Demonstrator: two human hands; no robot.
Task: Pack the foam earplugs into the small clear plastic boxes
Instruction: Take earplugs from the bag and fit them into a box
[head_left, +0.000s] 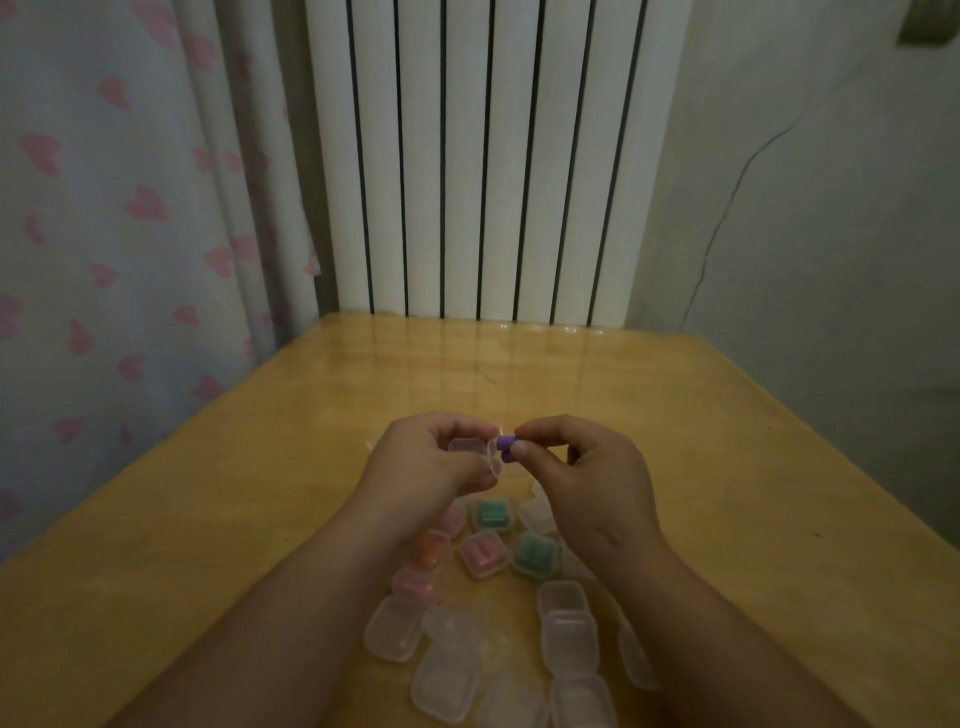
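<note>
Above table (675, 415) centre, hands' (582, 478) purple earplug (505, 443)

no readable text, labels or numbers

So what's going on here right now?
A person is packing earplugs by hand. The left hand holds a small clear box open above the table, and the right hand pinches purple earplugs right at its mouth, not yet inside. Under the hands lie filled boxes with green, pink and orange plugs. Nearer the person lies a cluster of empty boxes.
</note>
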